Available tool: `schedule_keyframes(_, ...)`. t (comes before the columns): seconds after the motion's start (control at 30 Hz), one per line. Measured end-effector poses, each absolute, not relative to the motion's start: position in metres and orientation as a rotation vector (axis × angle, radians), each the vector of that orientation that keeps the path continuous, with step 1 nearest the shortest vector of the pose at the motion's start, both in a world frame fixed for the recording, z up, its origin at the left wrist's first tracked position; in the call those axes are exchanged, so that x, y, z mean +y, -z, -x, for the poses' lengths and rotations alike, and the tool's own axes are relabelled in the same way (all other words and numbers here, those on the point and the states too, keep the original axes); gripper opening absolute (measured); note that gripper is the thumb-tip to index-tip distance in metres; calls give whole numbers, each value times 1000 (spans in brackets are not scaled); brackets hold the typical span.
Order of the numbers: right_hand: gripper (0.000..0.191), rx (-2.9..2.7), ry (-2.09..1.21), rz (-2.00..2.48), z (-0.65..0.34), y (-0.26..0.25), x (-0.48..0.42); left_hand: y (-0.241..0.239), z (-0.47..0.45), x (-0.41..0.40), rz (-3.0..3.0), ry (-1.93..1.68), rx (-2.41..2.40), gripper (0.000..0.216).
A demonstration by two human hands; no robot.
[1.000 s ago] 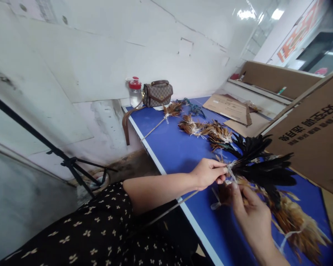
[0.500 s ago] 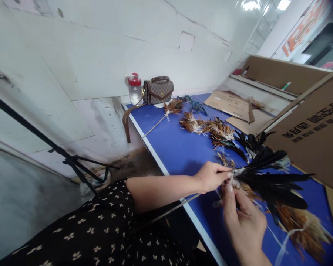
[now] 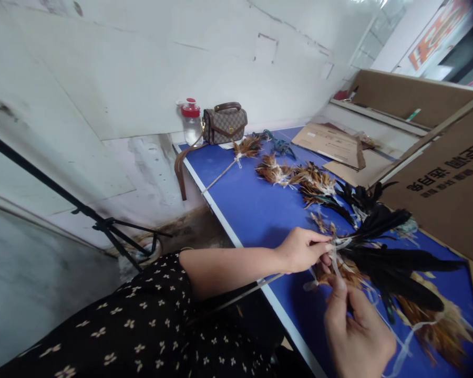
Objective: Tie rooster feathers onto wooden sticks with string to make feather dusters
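Note:
My left hand pinches the bound end of a bunch of feathers that fans out to the right in long black feathers. A thin stick extends from under this hand toward my lap. Between finger and thumb, my right hand grips a whitish translucent strip, which runs taut up to the bound end. More of the strip trails loosely at the lower right. Brown feathers lie on the table beneath and beside the black ones.
Along the blue table lie brown feather bundles and black feathers. A handbag and a red-lidded bottle stand at the far end. Cardboard borders the right side; a tripod stands at left.
My right hand has moved down and away from the left, drawing the strip out longer between them. My left hand stays at the bound end.

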State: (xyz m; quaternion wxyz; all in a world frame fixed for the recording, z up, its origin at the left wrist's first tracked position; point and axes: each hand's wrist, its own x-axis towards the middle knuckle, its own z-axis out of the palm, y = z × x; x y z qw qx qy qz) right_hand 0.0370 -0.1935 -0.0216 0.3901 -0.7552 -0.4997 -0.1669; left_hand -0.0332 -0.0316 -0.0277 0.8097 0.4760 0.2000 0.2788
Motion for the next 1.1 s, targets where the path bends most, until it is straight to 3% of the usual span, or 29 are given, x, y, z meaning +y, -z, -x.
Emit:
schedule_keyframes(0.17,37,-1344,607,1890,-26,25,-205,29,33,-31,-1021,-639,445,30)
schedule_keyframes(0.3,27,-1192,524,1877,-22,21,-211,29,34,-31,-1052,-649,463,30)
schedule_keyframes(0.43,50,-880,299,1855,-28,12,-207,31,34,-36,-1068,-643,462,35)
schedule_keyframes(0.57,61,-1022,334,1933,-37,14,-190,33,34,-42,-1124,-648,460,38)
schedule_keyframes(1.1,57,-1196,169,1951,-21,29,-186,33,36,-34,-1054,-649,510,34)
